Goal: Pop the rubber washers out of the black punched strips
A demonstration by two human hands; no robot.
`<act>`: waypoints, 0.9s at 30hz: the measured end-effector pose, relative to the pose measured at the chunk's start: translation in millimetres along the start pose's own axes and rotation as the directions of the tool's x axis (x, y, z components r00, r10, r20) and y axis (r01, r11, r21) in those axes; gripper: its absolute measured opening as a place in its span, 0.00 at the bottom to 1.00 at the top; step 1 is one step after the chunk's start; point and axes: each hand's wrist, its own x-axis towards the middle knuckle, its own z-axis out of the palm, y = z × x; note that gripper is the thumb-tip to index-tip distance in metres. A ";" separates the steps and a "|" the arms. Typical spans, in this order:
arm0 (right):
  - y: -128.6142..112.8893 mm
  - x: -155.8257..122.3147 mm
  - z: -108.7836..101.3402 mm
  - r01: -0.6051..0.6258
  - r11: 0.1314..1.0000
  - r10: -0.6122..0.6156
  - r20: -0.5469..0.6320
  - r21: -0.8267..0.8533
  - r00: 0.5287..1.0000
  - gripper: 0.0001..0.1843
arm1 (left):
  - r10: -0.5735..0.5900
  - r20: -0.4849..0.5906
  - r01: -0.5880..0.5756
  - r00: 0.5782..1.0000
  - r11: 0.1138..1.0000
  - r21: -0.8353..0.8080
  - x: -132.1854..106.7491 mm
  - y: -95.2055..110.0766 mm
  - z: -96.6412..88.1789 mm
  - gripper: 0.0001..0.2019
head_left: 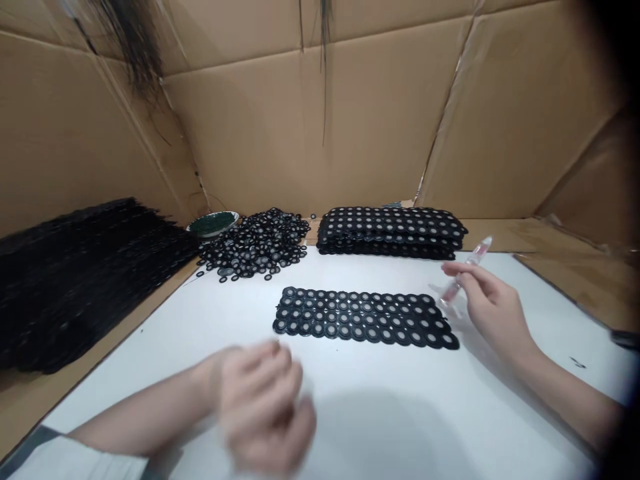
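My right hand [493,307] pinches a clear, pen-like tube [480,252] with pinkish parts inside, its tip slanting up and away. Just left of that hand, a flat black sheet of joined rings with pale round centres [363,317] lies on the white tabletop [390,413]. My left hand [265,407] is raised nearer to me, in front of the sheet and apart from it. Its fingers are curled closed and blurred by motion; whatever they may hold is hidden.
Behind the sheet are stacked similar ring sheets [390,230]. Loose black rings [255,243] form a heap beside a dish of dark green material [214,223]. At the left lies a pile of black strands [90,280]. Cardboard walls [380,127] enclose the back, with dark strands hanging down.
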 end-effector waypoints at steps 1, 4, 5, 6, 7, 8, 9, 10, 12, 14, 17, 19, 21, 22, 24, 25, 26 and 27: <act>-6.6 1.4 -2.0 0.043 0.998 -0.043 -0.011 0.041 0.999 0.15 | -0.034 0.027 0.033 0.999 0.999 0.019 8.9 -13.7 7.0 0.08; -31.9 1.5 -1.8 0.139 0.971 -0.148 0.036 0.193 0.988 0.19 | -0.404 0.114 0.395 0.908 0.914 0.091 31.7 -57.3 33.3 0.14; -41.8 -0.1 0.9 0.160 0.961 -0.177 0.057 0.227 0.983 0.18 | -0.505 0.154 0.500 0.849 0.863 0.073 34.8 -69.0 41.8 0.15; -52.2 -2.5 5.0 0.174 0.953 -0.198 0.077 0.247 0.977 0.16 | -0.561 0.206 0.562 0.802 0.825 0.061 35.0 -78.1 49.1 0.17; -62.8 -5.5 10.6 0.180 0.947 -0.214 0.103 0.266 0.971 0.13 | -0.597 0.262 0.604 0.758 0.795 0.064 32.8 -84.4 55.1 0.19; -73.3 -8.7 17.6 0.179 0.941 -0.227 0.145 0.287 0.963 0.10 | -0.619 0.309 0.629 0.722 0.774 0.079 28.7 -88.0 59.7 0.19; -83.2 -12.0 26.2 0.177 0.932 -0.247 0.197 0.315 0.949 0.08 | -0.622 0.342 0.637 0.704 0.767 0.083 23.7 -89.2 63.0 0.20; -92.1 -14.9 36.2 0.171 0.921 -0.275 0.273 0.351 0.922 0.10 | -0.618 0.359 0.637 0.699 0.767 0.080 18.7 -88.6 65.2 0.20; -105.2 -19.8 60.2 0.150 0.890 -0.341 0.411 0.431 0.845 0.17 | -0.596 0.348 0.626 0.723 0.779 0.035 11.5 -84.9 67.8 0.19; -110.1 -23.4 87.0 0.080 0.871 -0.352 0.503 0.484 0.789 0.22 | -0.585 0.312 0.625 0.749 0.779 -0.039 9.4 -82.0 69.0 0.18; -104.0 -29.2 121.9 -0.080 0.873 -0.277 0.624 0.481 0.731 0.23 | -0.605 0.275 0.659 0.747 0.730 -0.182 11.8 -84.0 70.5 0.14; -95.9 -33.7 135.5 -0.157 0.861 -0.249 0.671 0.483 0.698 0.18 | -0.632 0.293 0.697 0.717 0.656 -0.291 13.1 -88.4 72.3 0.11; -89.0 -37.4 140.9 -0.206 0.850 -0.229 0.693 0.485 0.684 0.12 | -0.649 0.339 0.729 0.681 0.554 -0.403 12.8 -93.0 75.2 0.11; -86.6 -38.7 141.4 -0.227 0.847 -0.213 0.698 0.481 0.684 0.11 | -0.654 0.364 0.740 0.663 0.496 -0.455 12.3 -94.9 76.9 0.10; -84.1 -39.6 140.6 -0.268 0.843 -0.169 0.702 0.467 0.692 0.10 | -0.669 0.398 0.753 0.628 0.391 -0.530 11.1 -97.3 80.2 0.11; -83.5 -39.4 140.2 -0.280 0.843 -0.149 0.699 0.460 0.700 0.09 | -0.679 0.409 0.760 0.610 0.355 -0.544 10.6 -97.9 81.3 0.12; -83.0 -39.1 140.1 -0.286 0.847 -0.133 0.699 0.449 0.703 0.09 | -0.686 0.420 0.771 0.595 0.337 -0.541 10.4 -98.0 81.9 0.12; -82.3 -38.8 140.5 -0.284 0.854 -0.124 0.702 0.435 0.701 0.08 | -0.688 0.428 0.780 0.587 0.339 -0.525 10.3 -97.8 81.9 0.12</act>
